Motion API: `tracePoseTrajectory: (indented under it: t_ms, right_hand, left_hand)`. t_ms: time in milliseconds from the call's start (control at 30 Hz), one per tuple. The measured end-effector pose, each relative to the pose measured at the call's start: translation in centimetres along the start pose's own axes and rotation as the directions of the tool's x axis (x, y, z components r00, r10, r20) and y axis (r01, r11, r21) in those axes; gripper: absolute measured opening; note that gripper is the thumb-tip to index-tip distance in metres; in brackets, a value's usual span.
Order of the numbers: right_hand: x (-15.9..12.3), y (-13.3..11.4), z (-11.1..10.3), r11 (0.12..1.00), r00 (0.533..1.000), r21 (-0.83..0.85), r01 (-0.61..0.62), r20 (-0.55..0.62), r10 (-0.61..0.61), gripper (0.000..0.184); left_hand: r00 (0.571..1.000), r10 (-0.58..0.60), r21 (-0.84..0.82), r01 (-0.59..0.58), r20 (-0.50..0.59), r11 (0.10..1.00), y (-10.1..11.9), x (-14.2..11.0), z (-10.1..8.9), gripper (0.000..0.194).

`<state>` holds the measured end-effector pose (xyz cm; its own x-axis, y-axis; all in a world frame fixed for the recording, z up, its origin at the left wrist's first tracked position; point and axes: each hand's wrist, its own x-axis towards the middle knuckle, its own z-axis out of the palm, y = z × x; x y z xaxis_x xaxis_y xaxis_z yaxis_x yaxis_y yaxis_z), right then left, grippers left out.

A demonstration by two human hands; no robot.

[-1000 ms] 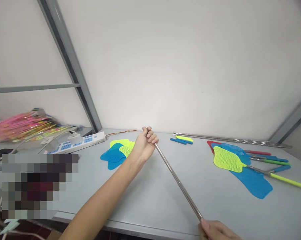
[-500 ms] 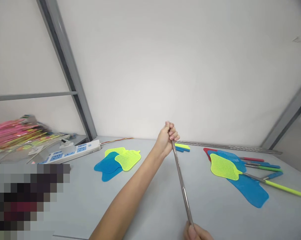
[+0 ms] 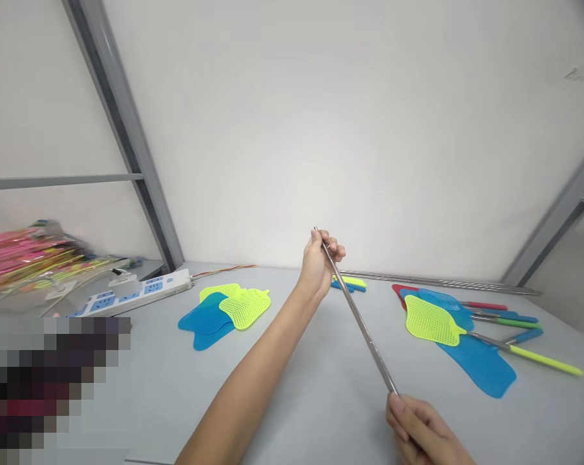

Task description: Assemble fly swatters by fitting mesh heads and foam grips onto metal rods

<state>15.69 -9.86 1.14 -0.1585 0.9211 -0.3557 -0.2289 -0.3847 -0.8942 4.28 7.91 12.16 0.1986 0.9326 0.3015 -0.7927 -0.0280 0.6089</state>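
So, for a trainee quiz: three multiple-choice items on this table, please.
1. Where is the white power strip from the left fly swatter pile? A left of it; B right of it; C on it.
2. What colour is the top swatter head on the right pile? A red; B yellow-green; C blue.
3. The steel rod is: A lying flat; B held up; C leaning on the wall.

1 A: the strip lies further left on the table.
2 B: its mesh lies over the blue head.
3 B: the left hand grips one end, the right hand the other.
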Motion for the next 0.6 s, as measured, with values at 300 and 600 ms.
tracePoseTrajectory:
  t_ms: [300, 600]
  right_hand:
    - [0.7, 1.3, -1.6, 0.996, 0.996, -0.013, -0.084, 0.016, 0.084, 0.05]
    - [0.6, 0.3, -1.7, 0.985, 0.992, 0.113, -0.127, 0.003, 0.127, 0.046]
  left_hand:
    - [0.999, -0.012, 0.058, 0.014, -0.042, 0.998, -2.5, -0.1, -0.3, 0.034]
    - [0.974, -0.222, 0.106, 0.226, -0.046, 0.968, -8.6, -2.8, -1.0, 0.035]
